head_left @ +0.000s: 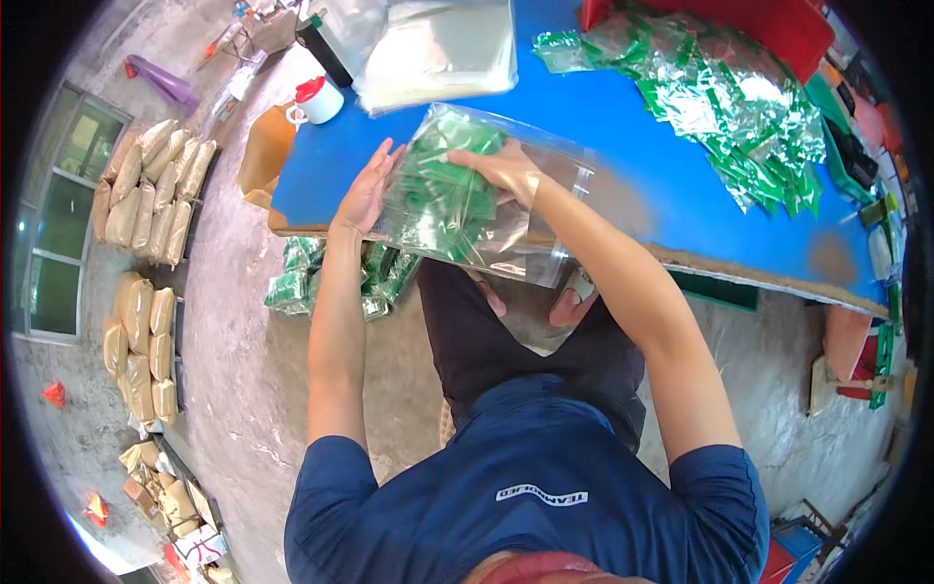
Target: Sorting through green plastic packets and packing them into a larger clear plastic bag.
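Green sachets (440, 195) partly fill the clear bag (506, 229) your right hand (506, 167) grips, left hand (367, 190) open flat against it, loose pile (739, 107) left.

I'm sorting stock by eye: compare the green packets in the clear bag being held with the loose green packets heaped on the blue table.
The packets in the clear bag are gathered into a compact bunch, held between the left hand and right hand; the loose heap sprawls uncovered on the blue table. The heap looks larger. Both are shiny green foil.
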A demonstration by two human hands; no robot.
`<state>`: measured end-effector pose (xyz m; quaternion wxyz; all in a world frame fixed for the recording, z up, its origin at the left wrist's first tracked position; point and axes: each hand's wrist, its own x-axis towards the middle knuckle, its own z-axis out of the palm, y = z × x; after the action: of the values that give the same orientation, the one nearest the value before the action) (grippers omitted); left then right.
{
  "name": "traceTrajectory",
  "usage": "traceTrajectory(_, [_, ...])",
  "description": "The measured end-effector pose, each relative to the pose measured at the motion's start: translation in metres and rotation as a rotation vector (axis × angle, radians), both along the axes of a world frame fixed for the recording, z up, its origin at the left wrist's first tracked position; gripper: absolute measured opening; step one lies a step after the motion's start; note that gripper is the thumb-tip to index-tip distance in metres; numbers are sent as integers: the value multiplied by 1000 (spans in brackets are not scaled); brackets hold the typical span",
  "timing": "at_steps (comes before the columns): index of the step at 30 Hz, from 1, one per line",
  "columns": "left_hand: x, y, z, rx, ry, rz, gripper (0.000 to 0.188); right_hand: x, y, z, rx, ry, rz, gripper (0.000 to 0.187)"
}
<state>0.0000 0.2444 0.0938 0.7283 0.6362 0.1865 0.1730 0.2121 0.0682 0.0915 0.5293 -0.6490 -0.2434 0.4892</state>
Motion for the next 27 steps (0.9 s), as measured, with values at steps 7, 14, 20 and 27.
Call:
traceTrajectory(7, [-15,-24,-5,-284,-259,-35,97,1,-17,23,-43,-339,154,101])
traceTrajectory(14, [9,-36,-1,-183,-153,-61,92,-20,-62,26,40,-139,-26,92])
traceTrajectory(20, [23,-26,20,115,95,35,76,-30,-57,33,37,-189,101,87])
traceTrajectory(27, [25,-27,12,347,181,20,73,-1,-76,-14,170,-119,199,68])
